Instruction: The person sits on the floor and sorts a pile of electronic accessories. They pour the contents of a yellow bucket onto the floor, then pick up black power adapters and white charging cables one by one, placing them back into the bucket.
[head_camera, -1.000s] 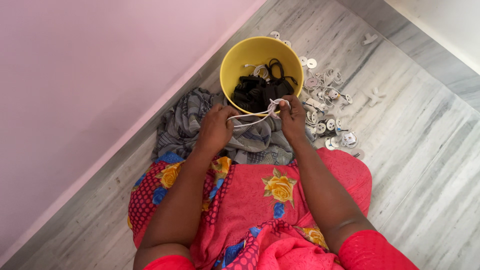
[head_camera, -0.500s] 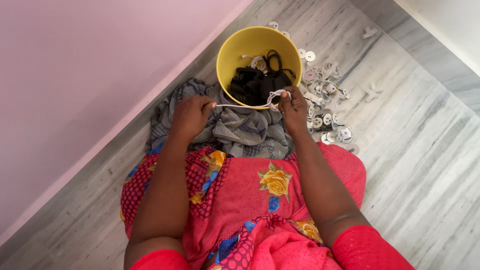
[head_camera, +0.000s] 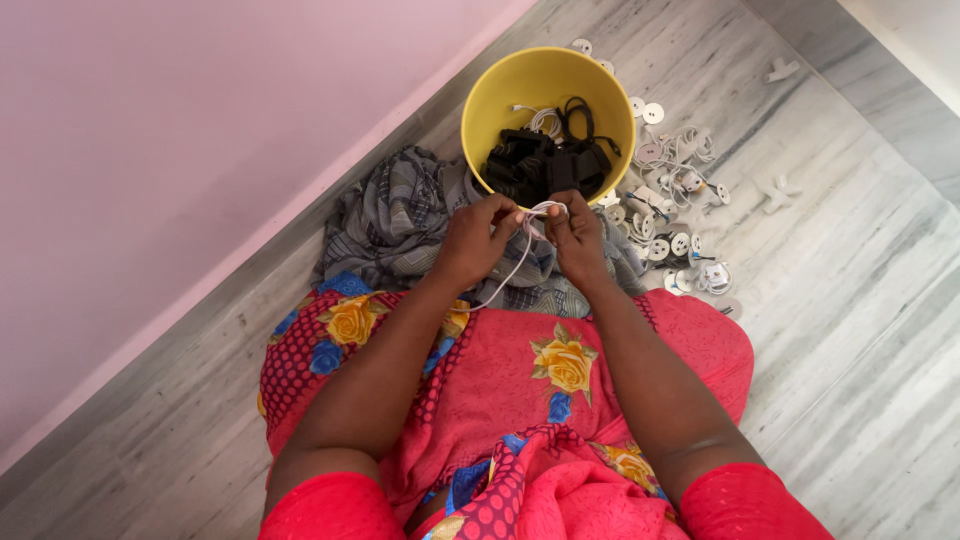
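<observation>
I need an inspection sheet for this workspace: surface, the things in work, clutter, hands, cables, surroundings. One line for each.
Surface: grey-white marble floor; the person sits on it.
Things in work: thin white cable, gathered in loops between both hands, one strand hanging down.
Clutter: yellow bucket with black parts and cables inside; grey patterned cloth beside it; white round discs and small cables spread on the floor at right.
Hands: left hand and right hand both pinch the white cable, close together.
Cables: white cable in the hands; more inside the bucket and on the floor.
Surroundings: pink wall at left.
</observation>
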